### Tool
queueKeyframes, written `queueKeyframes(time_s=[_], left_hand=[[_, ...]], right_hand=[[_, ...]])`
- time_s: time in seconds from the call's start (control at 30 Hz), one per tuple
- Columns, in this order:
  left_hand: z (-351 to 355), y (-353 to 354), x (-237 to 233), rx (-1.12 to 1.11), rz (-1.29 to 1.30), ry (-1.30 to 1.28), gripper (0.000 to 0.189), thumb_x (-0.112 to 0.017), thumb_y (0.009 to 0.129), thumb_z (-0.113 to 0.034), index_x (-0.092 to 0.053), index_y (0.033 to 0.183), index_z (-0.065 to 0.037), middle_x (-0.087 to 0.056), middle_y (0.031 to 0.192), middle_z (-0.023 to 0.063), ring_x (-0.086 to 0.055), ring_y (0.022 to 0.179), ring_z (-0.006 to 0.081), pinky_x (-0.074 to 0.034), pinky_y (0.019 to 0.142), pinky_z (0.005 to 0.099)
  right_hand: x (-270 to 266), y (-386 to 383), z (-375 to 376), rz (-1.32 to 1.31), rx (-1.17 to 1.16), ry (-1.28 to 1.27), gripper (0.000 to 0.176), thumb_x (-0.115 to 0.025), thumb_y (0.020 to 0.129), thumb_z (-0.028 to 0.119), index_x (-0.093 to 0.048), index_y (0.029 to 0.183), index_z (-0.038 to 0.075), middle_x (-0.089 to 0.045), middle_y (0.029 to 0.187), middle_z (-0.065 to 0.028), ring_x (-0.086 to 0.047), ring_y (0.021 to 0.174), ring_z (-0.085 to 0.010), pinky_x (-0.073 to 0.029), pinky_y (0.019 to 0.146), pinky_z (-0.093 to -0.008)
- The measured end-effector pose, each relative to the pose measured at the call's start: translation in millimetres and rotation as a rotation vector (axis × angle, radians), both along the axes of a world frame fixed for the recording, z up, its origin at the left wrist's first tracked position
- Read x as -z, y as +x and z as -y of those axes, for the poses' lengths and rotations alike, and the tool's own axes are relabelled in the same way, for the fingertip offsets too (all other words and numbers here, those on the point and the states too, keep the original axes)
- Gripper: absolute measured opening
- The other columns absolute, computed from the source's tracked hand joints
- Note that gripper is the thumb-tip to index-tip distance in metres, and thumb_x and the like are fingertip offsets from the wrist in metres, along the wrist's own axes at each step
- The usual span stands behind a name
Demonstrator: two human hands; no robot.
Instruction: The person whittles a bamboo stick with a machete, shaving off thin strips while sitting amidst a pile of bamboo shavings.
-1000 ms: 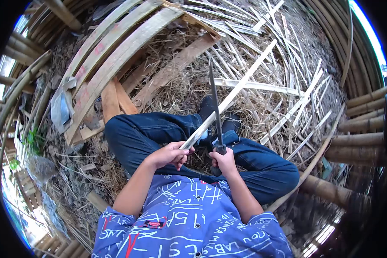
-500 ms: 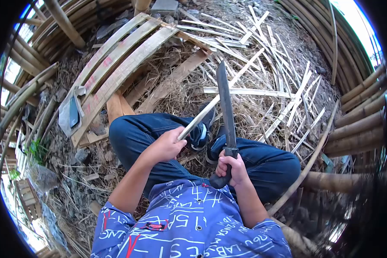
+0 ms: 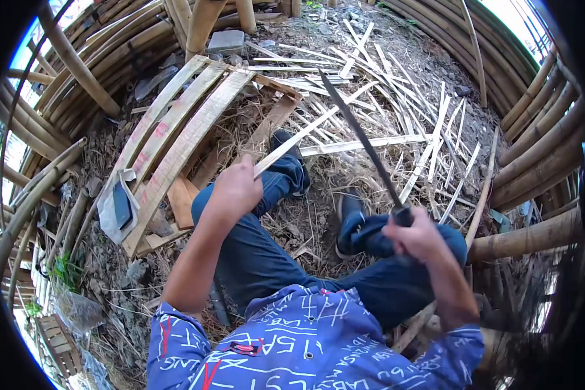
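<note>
My left hand (image 3: 236,188) is closed round the near end of a pale bamboo strip (image 3: 299,135), which slants up and away to the right. In my right hand (image 3: 415,235) is the dark handle of a machete (image 3: 364,140). Its long blade points up and to the left, its tip overlapping the far part of the strip in this view. Both hands are above my bent legs, the left over one thigh and the right by the other knee. The right hand is slightly blurred.
Split bamboo strips (image 3: 429,156) lie scattered on the ground ahead. A slatted wooden pallet (image 3: 175,136) stands at the left, with a phone (image 3: 121,207) on plastic upon it. Bamboo poles (image 3: 539,162) are stacked along the right; a grey block (image 3: 226,42) sits at the back.
My right hand has moved right and the machete has tilted over to the left. My left hand has risen slightly leftward with the bamboo strip. My feet have spread apart.
</note>
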State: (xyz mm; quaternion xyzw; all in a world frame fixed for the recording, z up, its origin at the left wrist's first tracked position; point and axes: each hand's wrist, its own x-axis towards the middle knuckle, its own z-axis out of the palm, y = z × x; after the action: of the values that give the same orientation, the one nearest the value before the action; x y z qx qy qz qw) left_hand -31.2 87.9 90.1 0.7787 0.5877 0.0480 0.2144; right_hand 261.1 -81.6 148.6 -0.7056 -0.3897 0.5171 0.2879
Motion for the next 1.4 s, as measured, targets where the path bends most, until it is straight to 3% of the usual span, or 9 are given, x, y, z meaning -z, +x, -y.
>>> queueKeyframes(time_s=[0.13,0.23,0.4,0.5,0.7,0.93,1.13,1.17,1.4], left_hand=[[-11,-1,1,0.078,0.215,-0.03,0.036,-0.056,0.081,-0.01,-0.051,0.114,0.004,-0.064,0.085,0.0226,-0.065,0.067,0.0331,-0.052,0.068,0.0428],[-9,12,-12,0.045,0.701,-0.67,0.027,-0.06,0.086,-0.012,-0.056,0.107,0.004,-0.054,0.076,0.0033,-0.055,0.062,0.0107,-0.046,0.058,0.0257],[1,25,-21,0.123,0.64,-0.424,0.033,-0.061,0.086,-0.015,-0.06,0.113,0.004,-0.063,0.075,0.012,-0.061,0.06,0.0213,-0.048,0.062,0.0328],[14,33,-43,-0.04,0.486,0.16,0.027,-0.065,0.086,-0.018,-0.067,0.102,0.003,-0.065,0.075,0.0236,-0.068,0.068,0.0311,-0.051,0.065,0.0358],[12,58,-47,-0.08,0.615,0.206,0.02,-0.07,0.085,-0.014,-0.069,0.098,0.001,-0.065,0.07,0.0166,-0.065,0.056,0.023,-0.048,0.054,0.0304],[32,88,-50,0.115,0.584,0.358,0.017,-0.073,0.08,-0.011,-0.07,0.093,-0.001,-0.065,0.068,0.0121,-0.063,0.056,0.0244,-0.048,0.051,0.0316],[40,91,-41,0.233,0.542,0.464,0.017,-0.076,0.074,-0.005,-0.072,0.09,-0.001,-0.063,0.063,0.0091,-0.062,0.051,0.0201,-0.046,0.049,0.0293],[39,89,-39,0.289,0.534,0.479,0.022,-0.075,0.076,-0.008,-0.069,0.095,0.001,-0.062,0.062,0.0096,-0.061,0.05,0.0215,-0.047,0.046,0.0307],[43,95,-38,0.337,0.62,0.519,0.019,-0.077,0.072,-0.006,-0.071,0.089,-0.001,-0.063,0.063,0.0096,-0.063,0.052,0.0211,-0.047,0.048,0.0293]], right_hand=[[-32,35,-51,0.711,-0.255,0.31,0.022,-0.073,0.075,0.016,-0.062,0.072,-0.003,-0.059,0.058,-0.0104,-0.056,0.052,-0.0178,-0.044,0.052,-0.0332],[-33,45,-87,0.734,-0.278,0.268,0.024,-0.071,0.073,0.021,-0.065,0.074,-0.002,-0.059,0.058,-0.0141,-0.056,0.053,-0.0247,-0.046,0.055,-0.037],[-7,64,-126,0.641,-0.265,0.367,0.023,-0.071,0.069,0.02,-0.062,0.071,-0.002,-0.057,0.057,-0.0139,-0.054,0.053,-0.024,-0.044,0.056,-0.037],[-1,71,-148,0.59,-0.328,0.38,0.025,-0.072,0.069,0.021,-0.063,0.074,-0.002,-0.057,0.058,-0.0139,-0.054,0.053,-0.024,-0.045,0.057,-0.0372],[33,71,-147,0.303,-0.422,0.449,0.021,-0.074,0.073,0.018,-0.061,0.071,0.001,-0.054,0.056,-0.0052,-0.049,0.054,-0.0124,-0.041,0.053,-0.0307],[29,55,-122,0.161,-0.523,0.342,0.019,-0.073,0.072,0.015,-0.059,0.07,0.002,-0.054,0.055,-0.0044,-0.048,0.05,-0.0129,-0.043,0.052,-0.0312],[59,86,-126,0.467,-0.492,0.393,0.015,-0.069,0.067,0.012,-0.059,0.067,0.001,-0.053,0.054,-0.0135,-0.051,0.05,-0.0228,-0.044,0.055,-0.0366],[61,96,-130,0.582,-0.486,0.273,0.019,-0.069,0.067,0.02,-0.068,0.079,0.005,-0.065,0.07,-0.0179,-0.065,0.065,-0.0346,-0.051,0.067,-0.0431],[114,164,-137,0.647,-0.248,0.119,0.019,-0.063,0.07,0.017,-0.063,0.072,-0.002,-0.061,0.061,-0.0188,-0.062,0.058,-0.0297,-0.047,0.059,-0.041]])
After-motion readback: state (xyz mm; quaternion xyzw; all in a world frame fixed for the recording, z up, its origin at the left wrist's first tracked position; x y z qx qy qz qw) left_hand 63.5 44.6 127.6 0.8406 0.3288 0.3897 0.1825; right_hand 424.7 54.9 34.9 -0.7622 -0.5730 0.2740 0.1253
